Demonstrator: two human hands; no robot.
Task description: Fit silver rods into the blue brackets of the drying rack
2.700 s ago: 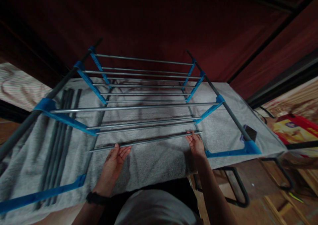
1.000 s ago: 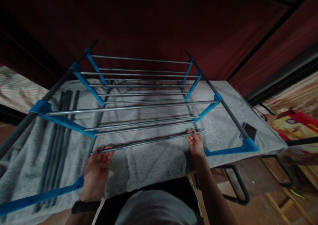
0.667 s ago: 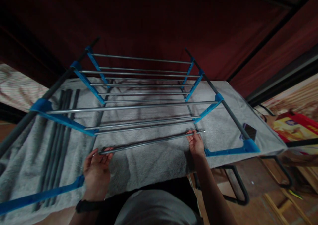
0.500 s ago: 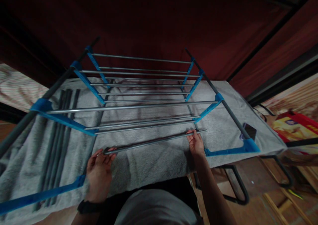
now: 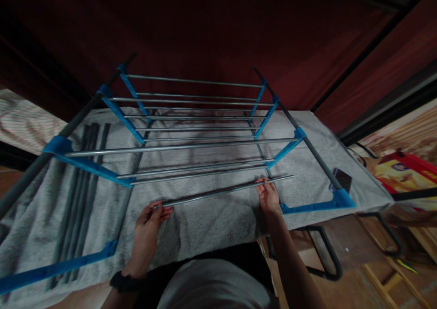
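Note:
A thin grey metal rod (image 5: 211, 194) spans the gap between my two hands, just in front of a rack frame. My left hand (image 5: 153, 215) pinches its left end. Near the other end, my right hand (image 5: 268, 194) has its fingers around the rod, whose tip sticks out to the right. The rack has blue plastic brackets (image 5: 90, 165) on dark side poles (image 5: 319, 163), joined by several metal crossbars (image 5: 184, 148). Closest to me, a blue bracket on the right (image 5: 317, 206) and another on the left (image 5: 58, 268) have no crossbar between them.
Several loose grey tubes (image 5: 80, 200) lie on the left of the grey blanket (image 5: 218, 227). A dark phone-like object (image 5: 341, 180) rests by the right pole. Beyond the table's right edge are a red and yellow package (image 5: 406, 174) and a black metal frame leg (image 5: 329, 254).
The rod has slid to the right, so more of it sticks out past my right hand. My left hand has moved right and slightly up with its end.

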